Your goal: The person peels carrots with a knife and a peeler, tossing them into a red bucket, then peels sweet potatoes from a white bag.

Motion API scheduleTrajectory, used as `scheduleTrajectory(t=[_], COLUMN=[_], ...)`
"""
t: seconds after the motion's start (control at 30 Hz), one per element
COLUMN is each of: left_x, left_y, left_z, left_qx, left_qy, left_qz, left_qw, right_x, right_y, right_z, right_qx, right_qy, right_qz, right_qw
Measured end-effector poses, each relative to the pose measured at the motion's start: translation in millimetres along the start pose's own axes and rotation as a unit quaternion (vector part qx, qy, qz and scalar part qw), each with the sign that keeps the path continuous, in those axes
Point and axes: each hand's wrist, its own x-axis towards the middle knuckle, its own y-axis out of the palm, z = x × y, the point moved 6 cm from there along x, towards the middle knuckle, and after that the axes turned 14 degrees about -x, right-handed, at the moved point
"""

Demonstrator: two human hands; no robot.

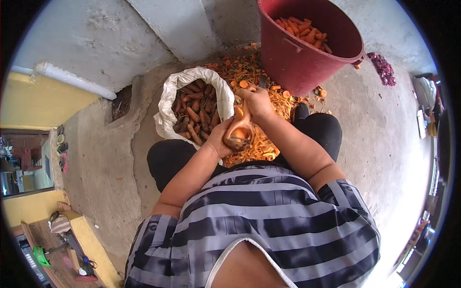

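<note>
My left hand grips the near end of an orange carrot just above my lap. My right hand is closed on the far end of a wooden-handled peeler that lies along the carrot. Both hands meet over a heap of orange carrot peelings between my knees. A white sack full of unpeeled, dirty carrots stands open just left of my hands.
A dark red bucket holding peeled carrot pieces stands beyond my right hand. Peelings litter the concrete floor around it. A concrete wall rises behind the sack. A yellow ledge lies at lower left.
</note>
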Motion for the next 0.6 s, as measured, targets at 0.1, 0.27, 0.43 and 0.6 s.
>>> scheduleTrajectory(t=[0.1, 0.27, 0.43, 0.6], left_x=[-7, -15, -11, -9], left_y=[-3, -2, 10, 5], left_z=[-1, 5, -2, 6], left_qx=[0.046, 0.053, 0.067, 0.101], left_qy=[-0.024, -0.017, 0.035, 0.007], left_qz=[-0.023, -0.086, -0.018, -0.022], left_qw=[0.998, 0.995, 0.997, 0.995], right_x=[31, 70, 2, 39], right_y=[-21, -73, -10, -30], right_z=[-12, -14, 2, -7], right_qx=[-0.057, 0.012, -0.067, -0.105], right_qy=[-0.011, -0.001, -0.021, -0.031], right_qz=[-0.074, -0.157, -0.037, -0.111], right_qw=[0.996, 0.987, 0.997, 0.988])
